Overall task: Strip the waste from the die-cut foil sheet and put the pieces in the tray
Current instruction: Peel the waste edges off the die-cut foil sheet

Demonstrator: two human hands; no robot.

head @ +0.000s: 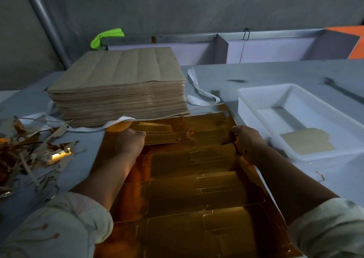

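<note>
Both arms reach forward, left hand point(131, 141) and right hand point(247, 139) gripping the foil sheet point(177, 188) with curled fingers.

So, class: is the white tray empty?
No, one flat tan piece lies on the floor of the tray.

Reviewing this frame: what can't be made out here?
Head view only.
- Left hand: its curled fingers hide whether they grip the foil sheet.
- Near end of the foil sheet: cut off by the bottom edge.
- Tray: right end cut off by the frame edge.
- Scrap pile: dim, cut off at left.
</note>
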